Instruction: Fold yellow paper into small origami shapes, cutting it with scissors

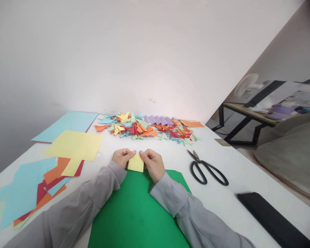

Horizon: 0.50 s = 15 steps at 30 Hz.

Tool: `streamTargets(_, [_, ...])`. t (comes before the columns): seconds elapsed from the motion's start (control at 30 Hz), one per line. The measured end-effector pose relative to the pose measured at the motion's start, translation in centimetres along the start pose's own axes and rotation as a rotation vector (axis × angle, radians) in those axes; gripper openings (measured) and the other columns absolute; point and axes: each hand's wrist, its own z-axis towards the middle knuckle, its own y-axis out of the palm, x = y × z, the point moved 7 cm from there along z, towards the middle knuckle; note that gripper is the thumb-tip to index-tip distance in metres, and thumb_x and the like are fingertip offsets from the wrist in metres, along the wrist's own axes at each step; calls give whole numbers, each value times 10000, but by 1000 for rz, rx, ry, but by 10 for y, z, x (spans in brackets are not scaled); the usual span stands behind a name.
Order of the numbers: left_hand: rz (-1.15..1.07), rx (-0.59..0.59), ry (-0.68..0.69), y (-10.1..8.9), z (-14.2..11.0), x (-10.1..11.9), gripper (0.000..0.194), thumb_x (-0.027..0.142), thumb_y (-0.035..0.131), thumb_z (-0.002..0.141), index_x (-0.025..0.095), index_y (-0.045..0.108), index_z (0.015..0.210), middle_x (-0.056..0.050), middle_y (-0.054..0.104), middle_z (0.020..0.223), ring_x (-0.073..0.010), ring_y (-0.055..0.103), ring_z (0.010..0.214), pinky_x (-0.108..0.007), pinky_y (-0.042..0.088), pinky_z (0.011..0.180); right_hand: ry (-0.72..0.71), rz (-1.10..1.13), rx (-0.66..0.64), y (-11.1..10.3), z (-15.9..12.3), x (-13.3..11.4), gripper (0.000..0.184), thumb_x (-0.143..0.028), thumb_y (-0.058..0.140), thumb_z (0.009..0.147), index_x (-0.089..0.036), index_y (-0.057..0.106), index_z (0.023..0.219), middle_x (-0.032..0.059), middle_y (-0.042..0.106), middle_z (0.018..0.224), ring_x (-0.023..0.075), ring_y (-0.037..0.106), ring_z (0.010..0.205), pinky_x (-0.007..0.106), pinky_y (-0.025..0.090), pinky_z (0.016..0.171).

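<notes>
A small yellow piece of paper (pixel 135 164) is pinched between my two hands, above the far edge of a green sheet (pixel 139 210). My left hand (pixel 122 158) grips its upper left corner with the thumb on top. On the other side, my right hand (pixel 153 163) has its thumb pressed at the upper right corner. The fingers under the paper are mostly hidden. Beyond the hands lies a heap of small folded paper planes (pixel 136 129) in several colours, with a row of purple folded ones (pixel 158 120) among them.
Black-handled scissors (pixel 206 168) lie open at the right, with a long black object (pixel 271 217) nearer me. Yellow sheets (pixel 74 144), coloured paper scraps (pixel 28 186) and a light-blue sheet (pixel 64 125) are on the left. Orange paper (pixel 192 123) rests by the wall.
</notes>
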Motion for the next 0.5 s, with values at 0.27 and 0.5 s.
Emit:
streamTargets(0.27, [-34,45,16,-5,3,-3,374,394,750,401,119,548,554,3,574,473,-121,533,434,-256,425,445,76,88,86,-7,0,6,377,-487,602,621,-185,411,504,-73,414,381,63,377,332,190,301,329])
streamTargets(0.5, [46,3,61,-5,3,0,383,398,735,431,125,467,463,49,482,369,-50,419,336,-182,329,354,91,101,-26,1,1,8,313,-459,634,595,-170,515,595,-66,456,437,61,393,360,192,327,350])
